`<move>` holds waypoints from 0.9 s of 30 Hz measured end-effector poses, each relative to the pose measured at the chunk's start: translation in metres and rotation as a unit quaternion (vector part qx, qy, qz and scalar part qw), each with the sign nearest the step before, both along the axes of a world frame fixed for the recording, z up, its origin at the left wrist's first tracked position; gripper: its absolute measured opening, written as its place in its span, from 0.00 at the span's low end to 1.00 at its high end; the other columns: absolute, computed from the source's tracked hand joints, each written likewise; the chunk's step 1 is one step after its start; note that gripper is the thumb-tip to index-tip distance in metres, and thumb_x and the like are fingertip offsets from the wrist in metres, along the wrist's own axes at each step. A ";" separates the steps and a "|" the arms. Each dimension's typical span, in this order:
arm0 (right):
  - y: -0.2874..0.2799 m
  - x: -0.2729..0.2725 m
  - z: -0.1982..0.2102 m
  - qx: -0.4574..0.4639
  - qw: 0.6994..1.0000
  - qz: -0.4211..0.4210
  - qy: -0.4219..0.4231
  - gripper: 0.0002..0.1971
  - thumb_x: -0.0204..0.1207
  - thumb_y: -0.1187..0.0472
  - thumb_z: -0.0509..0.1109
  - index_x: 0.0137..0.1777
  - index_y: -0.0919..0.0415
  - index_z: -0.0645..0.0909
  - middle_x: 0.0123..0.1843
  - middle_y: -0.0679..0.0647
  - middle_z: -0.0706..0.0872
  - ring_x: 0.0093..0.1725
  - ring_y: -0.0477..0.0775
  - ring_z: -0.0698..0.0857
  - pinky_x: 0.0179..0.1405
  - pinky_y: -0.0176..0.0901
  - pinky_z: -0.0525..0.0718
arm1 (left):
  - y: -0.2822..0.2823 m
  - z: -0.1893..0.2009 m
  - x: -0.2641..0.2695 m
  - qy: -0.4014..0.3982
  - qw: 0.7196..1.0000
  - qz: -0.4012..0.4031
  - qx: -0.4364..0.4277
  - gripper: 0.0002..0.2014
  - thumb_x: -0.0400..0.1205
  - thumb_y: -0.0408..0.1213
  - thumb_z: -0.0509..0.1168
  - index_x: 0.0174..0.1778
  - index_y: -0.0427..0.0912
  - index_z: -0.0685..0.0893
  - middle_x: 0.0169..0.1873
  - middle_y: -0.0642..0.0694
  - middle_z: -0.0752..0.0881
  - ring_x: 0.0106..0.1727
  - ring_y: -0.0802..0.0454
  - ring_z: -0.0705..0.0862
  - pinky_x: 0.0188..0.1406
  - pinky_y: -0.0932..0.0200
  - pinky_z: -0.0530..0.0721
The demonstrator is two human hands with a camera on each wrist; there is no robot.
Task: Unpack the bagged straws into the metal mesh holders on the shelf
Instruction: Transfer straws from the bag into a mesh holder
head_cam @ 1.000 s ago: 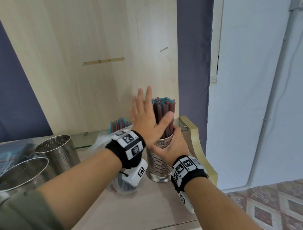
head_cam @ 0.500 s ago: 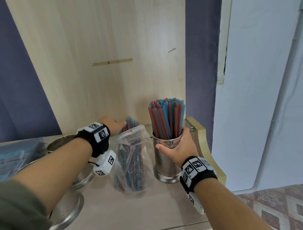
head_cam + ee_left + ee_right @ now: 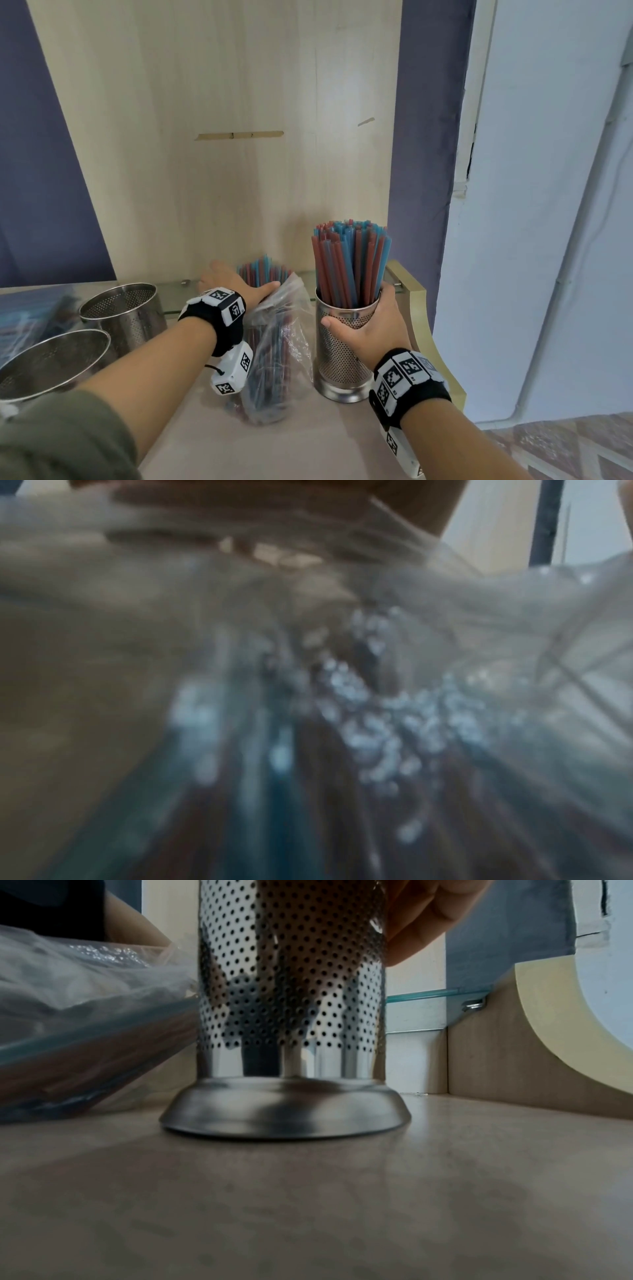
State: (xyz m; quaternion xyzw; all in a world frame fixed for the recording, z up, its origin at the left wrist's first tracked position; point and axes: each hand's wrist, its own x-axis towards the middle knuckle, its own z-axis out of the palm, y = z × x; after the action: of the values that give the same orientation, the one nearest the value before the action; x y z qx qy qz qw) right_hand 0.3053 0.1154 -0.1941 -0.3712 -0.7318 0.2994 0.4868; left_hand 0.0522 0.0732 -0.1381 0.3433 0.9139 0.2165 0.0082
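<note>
- standing upright in the filled mesh holder (image 3: 344,346) at the right end of the shelf (image 3: 308,445): a tight bundle of red and blue straws (image 3: 351,263), likely already unpacked.
- wrapping around that holder's upper wall: right hand (image 3: 368,329), thumb on the near left side and fingers curling behind, probably steadying it so the tall load isn't tipping.
- leaning just left of the holder: clear plastic bag (image 3: 274,346) with more straws poking out of its open far end.
- reaching over the bag's mouth: left hand (image 3: 236,284), thumb lying along the plastic; finger curl hidden, so impossible to tell whether gripping, and the left wrist view being too blurred to help.
- waiting empty at the far left, well apart: two more mesh holders (image 3: 120,315), probably the next destination.
</note>
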 end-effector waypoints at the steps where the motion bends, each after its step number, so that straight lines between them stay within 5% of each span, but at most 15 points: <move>1: 0.001 0.000 0.000 0.001 1.000 0.001 0.002 0.48 0.52 0.40 0.86 0.69 0.50 0.67 0.60 0.41 0.82 0.60 0.42 0.83 0.55 0.30 0.79 | -0.001 0.001 0.002 0.006 1.000 -0.009 -0.023 0.60 0.50 0.87 0.60 0.57 0.33 0.81 0.47 0.37 0.86 0.44 0.40 0.85 0.37 0.54 0.84; 4: 0.001 0.000 0.000 0.005 1.000 -0.001 0.001 0.48 0.51 0.39 0.86 0.69 0.50 0.67 0.60 0.40 0.82 0.59 0.41 0.82 0.54 0.30 0.78 | -0.006 0.003 0.008 -0.010 0.998 -0.044 -0.054 0.42 0.64 0.81 0.60 0.37 0.38 0.83 0.32 0.43 0.85 0.32 0.47 0.82 0.28 0.60 0.77; 8: 0.001 0.000 -0.002 0.008 1.000 -0.002 0.006 0.48 0.50 0.37 0.86 0.69 0.49 0.67 0.60 0.41 0.82 0.60 0.42 0.82 0.56 0.34 0.80 | -0.003 -0.005 0.010 0.004 0.998 -0.065 -0.018 0.37 0.67 0.79 0.61 0.40 0.43 0.84 0.35 0.45 0.86 0.40 0.45 0.84 0.45 0.55 0.84; 12: 0.001 0.000 -0.001 0.007 1.000 0.000 0.006 0.48 0.51 0.37 0.86 0.69 0.49 0.67 0.60 0.41 0.82 0.60 0.42 0.83 0.57 0.36 0.82 | 0.006 -0.024 0.003 -0.062 0.990 -0.091 0.088 0.36 0.52 0.84 0.63 0.42 0.59 0.82 0.42 0.51 0.88 0.55 0.43 0.82 0.59 0.48 0.84; 17: 0.001 0.000 -0.001 0.009 1.000 -0.001 0.000 0.48 0.51 0.36 0.84 0.69 0.49 0.66 0.61 0.42 0.81 0.60 0.43 0.82 0.58 0.36 0.81 | 0.023 -0.045 -0.020 -0.128 0.980 -0.056 0.141 0.45 0.39 0.87 0.64 0.40 0.55 0.87 0.44 0.46 0.89 0.55 0.41 0.83 0.58 0.45 0.85; 23: 0.002 0.001 -0.002 0.007 1.000 0.002 0.003 0.49 0.50 0.35 0.84 0.70 0.48 0.65 0.62 0.42 0.81 0.61 0.42 0.82 0.59 0.37 0.82 | 0.005 -0.019 -0.004 -0.165 0.967 -0.056 0.186 0.24 0.63 0.64 0.69 0.28 0.43 0.79 0.35 0.39 0.85 0.43 0.37 0.83 0.44 0.50 0.85; 27: 0.003 0.000 -0.003 0.008 1.000 -0.002 -0.004 0.49 0.49 0.33 0.83 0.69 0.47 0.65 0.62 0.42 0.81 0.61 0.43 0.82 0.61 0.41 0.84 | -0.001 -0.002 0.006 -0.174 0.958 -0.088 0.209 0.22 0.81 0.43 0.68 0.24 0.41 0.70 0.21 0.44 0.72 0.24 0.46 0.70 0.25 0.59 0.67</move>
State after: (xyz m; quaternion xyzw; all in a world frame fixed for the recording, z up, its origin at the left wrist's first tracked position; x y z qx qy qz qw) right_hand 0.3056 0.1182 -0.1967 -0.3694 -0.7354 0.2913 0.4877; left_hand 0.0578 0.0723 -0.1404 0.3732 0.7990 0.4574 0.1145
